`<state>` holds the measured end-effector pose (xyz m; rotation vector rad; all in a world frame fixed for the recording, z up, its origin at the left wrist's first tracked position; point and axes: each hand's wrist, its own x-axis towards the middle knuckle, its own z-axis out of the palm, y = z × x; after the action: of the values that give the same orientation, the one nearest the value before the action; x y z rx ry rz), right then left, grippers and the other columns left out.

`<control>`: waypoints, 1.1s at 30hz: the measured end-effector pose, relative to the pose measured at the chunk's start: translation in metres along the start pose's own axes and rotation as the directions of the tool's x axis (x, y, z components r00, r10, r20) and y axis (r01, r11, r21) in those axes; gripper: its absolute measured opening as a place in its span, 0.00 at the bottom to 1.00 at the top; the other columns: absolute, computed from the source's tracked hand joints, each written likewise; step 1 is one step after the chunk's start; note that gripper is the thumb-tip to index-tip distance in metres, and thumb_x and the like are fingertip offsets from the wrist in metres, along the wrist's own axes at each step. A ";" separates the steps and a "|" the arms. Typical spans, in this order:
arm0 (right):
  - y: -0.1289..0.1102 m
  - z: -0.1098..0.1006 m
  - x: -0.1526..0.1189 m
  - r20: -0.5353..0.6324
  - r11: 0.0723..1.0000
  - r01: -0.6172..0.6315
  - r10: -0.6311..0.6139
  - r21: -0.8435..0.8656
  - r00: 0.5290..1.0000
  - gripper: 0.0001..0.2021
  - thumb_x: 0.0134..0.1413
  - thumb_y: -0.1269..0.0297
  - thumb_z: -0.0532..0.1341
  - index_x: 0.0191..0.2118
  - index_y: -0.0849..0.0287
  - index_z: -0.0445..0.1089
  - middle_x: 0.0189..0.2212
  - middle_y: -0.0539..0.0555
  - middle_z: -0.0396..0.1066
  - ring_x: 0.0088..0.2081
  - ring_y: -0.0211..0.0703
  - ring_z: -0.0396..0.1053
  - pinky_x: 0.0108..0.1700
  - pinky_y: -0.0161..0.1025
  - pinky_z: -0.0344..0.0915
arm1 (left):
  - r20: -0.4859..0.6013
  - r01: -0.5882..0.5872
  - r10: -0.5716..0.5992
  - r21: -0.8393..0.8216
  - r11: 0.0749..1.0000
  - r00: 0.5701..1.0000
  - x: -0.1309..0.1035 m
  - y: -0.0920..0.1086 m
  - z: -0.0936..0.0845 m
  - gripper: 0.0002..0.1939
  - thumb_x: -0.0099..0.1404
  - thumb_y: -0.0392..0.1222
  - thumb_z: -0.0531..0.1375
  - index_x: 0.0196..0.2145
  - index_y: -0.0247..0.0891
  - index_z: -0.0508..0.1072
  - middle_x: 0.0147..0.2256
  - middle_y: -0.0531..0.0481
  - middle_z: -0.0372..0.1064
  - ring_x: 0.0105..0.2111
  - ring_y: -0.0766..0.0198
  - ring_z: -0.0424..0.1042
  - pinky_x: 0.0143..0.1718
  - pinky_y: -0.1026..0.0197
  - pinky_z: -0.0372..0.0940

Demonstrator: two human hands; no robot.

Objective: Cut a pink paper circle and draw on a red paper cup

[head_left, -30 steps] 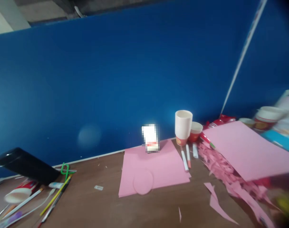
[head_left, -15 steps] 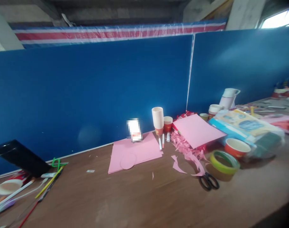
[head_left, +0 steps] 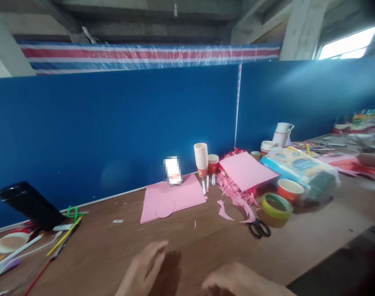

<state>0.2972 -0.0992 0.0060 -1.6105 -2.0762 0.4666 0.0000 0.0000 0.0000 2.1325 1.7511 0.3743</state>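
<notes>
My left hand [head_left: 146,265] is over the near part of the brown table, fingers stretched out and thumb apart, with nothing in it. To its right my right hand [head_left: 232,277] reaches in from the bottom edge, slightly blurred, its fingers loosely curved and no object showing in them. Beyond the hands lies a stack of pink paper [head_left: 178,195] with a pink paper circle [head_left: 165,208] on its front edge. Black-handled scissors [head_left: 259,228] rest past my right hand, their blades under pink paper scraps [head_left: 246,209].
Yellow-green tape [head_left: 276,211], a red paper cup [head_left: 289,190], a plastic-wrapped pack [head_left: 301,164] and a pink sheet [head_left: 248,170] lie right. Stacked paper cups [head_left: 201,156] and markers [head_left: 203,188] stand or lie behind. A black cylinder [head_left: 28,203] leans left. A blue partition [head_left: 128,123] borders the table.
Both my hands have come into view from the bottom edge. The camera has shifted a little, so the things on the right appear further left. The objects themselves look unmoved.
</notes>
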 end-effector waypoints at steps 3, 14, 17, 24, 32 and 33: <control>-0.026 -0.011 0.057 0.130 0.970 0.215 -0.229 0.110 0.965 0.14 0.57 0.56 0.55 0.48 0.45 0.68 0.42 0.46 0.73 0.43 0.38 0.69 0.46 0.33 0.63 | -0.245 -0.150 0.159 0.053 0.987 0.956 0.062 0.004 -0.008 0.23 0.65 0.47 0.45 0.52 0.38 0.67 0.49 0.44 0.67 0.52 0.57 0.62 0.55 0.55 0.57; -0.008 0.033 0.176 0.008 0.970 0.214 -0.215 -0.119 0.977 0.11 0.53 0.67 0.57 0.43 0.62 0.68 0.42 0.59 0.70 0.46 0.49 0.65 0.48 0.42 0.60 | -0.253 -0.161 0.204 0.182 0.970 0.946 0.125 0.033 0.057 0.26 0.66 0.46 0.44 0.55 0.27 0.60 0.57 0.35 0.56 0.59 0.52 0.52 0.59 0.50 0.49; -0.003 0.033 0.189 -0.010 0.974 0.197 -0.200 -0.112 0.980 0.09 0.55 0.67 0.55 0.41 0.61 0.68 0.40 0.57 0.71 0.44 0.46 0.66 0.46 0.40 0.61 | -0.300 -0.246 0.242 0.024 0.969 0.923 0.126 0.039 0.059 0.24 0.66 0.45 0.43 0.56 0.31 0.59 0.59 0.39 0.54 0.60 0.57 0.51 0.58 0.52 0.51; 0.018 0.031 0.208 -0.168 0.992 0.103 -0.115 -0.076 0.979 0.16 0.60 0.67 0.48 0.53 0.60 0.61 0.49 0.58 0.66 0.52 0.45 0.60 0.54 0.40 0.55 | -0.472 -0.097 0.146 0.127 0.987 0.870 0.128 0.005 0.039 0.25 0.65 0.47 0.44 0.54 0.30 0.62 0.55 0.38 0.59 0.58 0.53 0.53 0.59 0.49 0.47; 0.037 0.047 0.212 -0.183 0.983 -0.001 -0.033 -0.185 0.983 0.20 0.56 0.61 0.54 0.55 0.55 0.60 0.56 0.56 0.60 0.59 0.53 0.50 0.58 0.51 0.44 | -0.428 0.288 -0.136 0.315 0.904 0.894 0.128 0.000 0.031 0.27 0.64 0.50 0.45 0.56 0.33 0.60 0.58 0.37 0.55 0.58 0.46 0.52 0.55 0.44 0.49; 0.037 0.047 0.212 -0.181 0.984 -0.005 -0.028 -0.180 0.983 0.20 0.56 0.60 0.54 0.55 0.55 0.60 0.55 0.56 0.60 0.59 0.53 0.50 0.59 0.51 0.44 | -0.418 0.292 -0.141 0.325 0.900 0.898 0.127 0.001 0.031 0.27 0.63 0.50 0.46 0.56 0.33 0.61 0.58 0.37 0.56 0.58 0.47 0.53 0.55 0.45 0.49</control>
<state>0.2583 0.1161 -0.0205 -1.6728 -2.0349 0.1229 0.0394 0.1212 -0.0302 2.1825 2.4437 0.4449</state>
